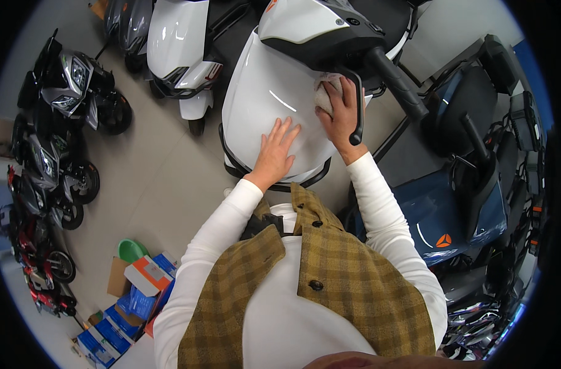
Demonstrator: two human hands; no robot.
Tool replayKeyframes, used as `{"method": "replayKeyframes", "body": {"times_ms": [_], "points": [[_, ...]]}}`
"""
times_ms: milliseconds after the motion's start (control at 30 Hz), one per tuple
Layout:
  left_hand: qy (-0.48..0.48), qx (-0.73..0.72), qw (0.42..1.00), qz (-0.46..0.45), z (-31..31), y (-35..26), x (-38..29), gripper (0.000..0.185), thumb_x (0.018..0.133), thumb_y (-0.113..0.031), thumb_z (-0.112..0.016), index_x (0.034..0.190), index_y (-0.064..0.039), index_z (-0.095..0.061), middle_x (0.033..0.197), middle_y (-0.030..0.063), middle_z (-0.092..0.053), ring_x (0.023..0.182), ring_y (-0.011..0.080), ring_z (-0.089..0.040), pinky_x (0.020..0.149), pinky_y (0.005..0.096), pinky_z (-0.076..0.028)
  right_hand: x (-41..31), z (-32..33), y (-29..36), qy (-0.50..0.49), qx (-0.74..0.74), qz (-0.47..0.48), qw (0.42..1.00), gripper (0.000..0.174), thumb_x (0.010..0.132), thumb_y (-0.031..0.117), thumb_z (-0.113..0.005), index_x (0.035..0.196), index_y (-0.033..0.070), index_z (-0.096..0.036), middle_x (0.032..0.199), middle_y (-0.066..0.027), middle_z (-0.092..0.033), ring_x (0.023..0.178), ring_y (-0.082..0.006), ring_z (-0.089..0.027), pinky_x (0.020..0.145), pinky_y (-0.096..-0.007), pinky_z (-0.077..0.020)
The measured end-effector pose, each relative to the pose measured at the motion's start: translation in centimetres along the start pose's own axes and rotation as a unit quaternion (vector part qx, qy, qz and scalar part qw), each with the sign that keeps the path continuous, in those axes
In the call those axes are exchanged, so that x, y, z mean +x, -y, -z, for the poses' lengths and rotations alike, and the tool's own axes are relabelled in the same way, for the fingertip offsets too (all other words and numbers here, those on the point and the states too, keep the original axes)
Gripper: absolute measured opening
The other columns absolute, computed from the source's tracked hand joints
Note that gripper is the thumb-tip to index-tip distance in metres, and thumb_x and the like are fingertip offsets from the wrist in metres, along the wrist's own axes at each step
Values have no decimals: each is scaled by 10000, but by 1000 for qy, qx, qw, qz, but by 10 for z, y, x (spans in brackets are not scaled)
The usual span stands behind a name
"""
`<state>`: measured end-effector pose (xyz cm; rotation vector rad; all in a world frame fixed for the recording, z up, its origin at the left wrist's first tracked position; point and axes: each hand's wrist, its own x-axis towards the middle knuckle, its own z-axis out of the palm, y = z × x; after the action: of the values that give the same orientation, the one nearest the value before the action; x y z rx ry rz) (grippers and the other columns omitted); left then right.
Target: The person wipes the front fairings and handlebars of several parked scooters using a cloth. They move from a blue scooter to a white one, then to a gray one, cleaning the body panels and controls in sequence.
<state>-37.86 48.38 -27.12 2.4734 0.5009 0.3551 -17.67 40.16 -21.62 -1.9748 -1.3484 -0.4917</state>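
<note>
A white scooter's smooth front panel (273, 78) fills the space before me. On its lower part rests my left hand (275, 154), palm down, with fingers spread and nothing held. My right hand (342, 110) presses a crumpled, pale, stained cloth (325, 92) against the panel's right side. Just over that hand passes the scooter's black brake lever (359, 106), next to the ribbed handlebar grip (397, 83). The cloth is partly hidden under my fingers. A black bumper bar (324, 173) curves around the bottom of the panel.
Another white scooter (176, 41) stands at upper left, and a dark blue one (428, 207) is close on my right. Several motorcycles (68, 87) line the left side. Blue boxes (107, 334) and a green basin (132, 249) are on the tiled floor (156, 184) at lower left.
</note>
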Motion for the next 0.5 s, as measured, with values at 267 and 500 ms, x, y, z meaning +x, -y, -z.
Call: {"method": "replayKeyframes", "body": {"times_ms": [267,500], "points": [[-14,-40,999,-27,-7,9,-12,724,834,-48,-714,1493,-97,-418,1641,189,-246,1528,426,-212,1125,656,-346,-30,-17,28,53,7,47,997,668,651,161,-858,1286,132,-653,1486,-175,-486,1422,-388,-421,1180,-595,-284],[64,-129,990,-9,11,49,-33,549,880,-132,-697,1360,42,-497,1344,223,-532,1304,414,-508,1052,456,-452,-64,-51,73,81,-29,59,995,571,706,167,-809,1254,132,-653,1455,-160,-530,1391,-329,-474,1168,-558,-341]]}}
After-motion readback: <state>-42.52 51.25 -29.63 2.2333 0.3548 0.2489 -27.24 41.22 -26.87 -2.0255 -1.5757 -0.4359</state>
